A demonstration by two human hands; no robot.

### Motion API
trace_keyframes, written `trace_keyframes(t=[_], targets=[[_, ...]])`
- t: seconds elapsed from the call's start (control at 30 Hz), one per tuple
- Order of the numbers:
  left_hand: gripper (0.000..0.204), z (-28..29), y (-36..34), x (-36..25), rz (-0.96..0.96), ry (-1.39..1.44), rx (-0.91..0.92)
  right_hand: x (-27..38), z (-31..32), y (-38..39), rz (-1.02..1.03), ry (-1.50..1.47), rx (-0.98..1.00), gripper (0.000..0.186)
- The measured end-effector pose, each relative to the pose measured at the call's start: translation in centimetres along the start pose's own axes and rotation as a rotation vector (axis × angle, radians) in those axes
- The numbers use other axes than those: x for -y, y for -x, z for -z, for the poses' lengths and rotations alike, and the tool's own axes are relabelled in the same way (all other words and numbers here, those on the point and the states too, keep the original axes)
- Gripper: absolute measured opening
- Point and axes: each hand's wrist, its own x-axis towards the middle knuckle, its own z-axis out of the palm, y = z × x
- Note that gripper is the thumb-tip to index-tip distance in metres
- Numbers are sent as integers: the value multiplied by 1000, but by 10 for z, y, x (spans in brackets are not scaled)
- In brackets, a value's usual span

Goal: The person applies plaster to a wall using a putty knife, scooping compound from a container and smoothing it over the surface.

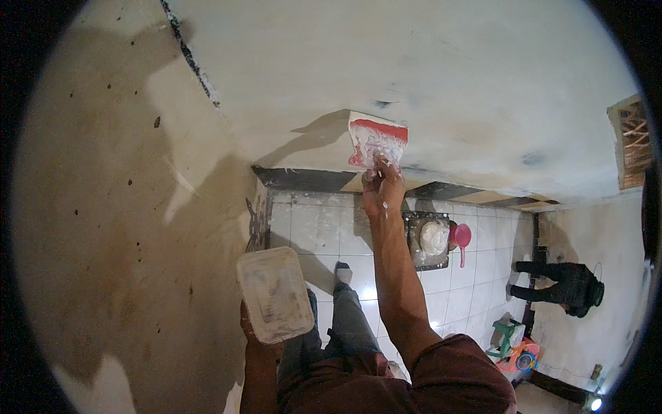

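Observation:
My right hand point(381, 181) grips a red putty spreader point(378, 136) smeared with white paste, its broad blade lying at the white wall point(469, 83) above the black-and-tan skirting band point(303, 178). My left hand point(254, 324) holds a shallow beige rectangular plastic container point(274, 293), streaked with dried residue, low at my left side; most of its fingers are hidden underneath it. A stained wall point(110, 228) meets the white wall at a corner on the left.
My legs stand on white tiles point(314, 228). A dark tray point(419, 259) holds white compound point(433, 238) beside a pink dipper point(460, 236). Further right are a person in dark clothes point(565, 290), a green stool point(509, 334) and colourful plastic items point(523, 355). A lattice opening point(629, 141) sits in the wall.

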Motion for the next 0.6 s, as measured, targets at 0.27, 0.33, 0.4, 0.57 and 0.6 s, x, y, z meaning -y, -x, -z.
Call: trace_keyframes(t=[0.27, 0.33, 0.4, 0.57, 0.6], targets=[[56, -6, -17, -1, 56, -16, 39, 12, -16, -20, -14, -18, -11, 6], [56, -9, -18, -1, 64, -24, 40, 13, -9, -34, 84, 40, 104, 6], [56, -15, -27, 4, 111, -21, 71, 26, 20, -85, 223, 235, 139, 8], [57, 12, -28, -14, 122, -62, -73, 60, -98, -76, 148, 625, -45, 11], [57, -6, -30, -6, 141, -68, -75, 68, -105, -76, 142, 553, -82, 12]])
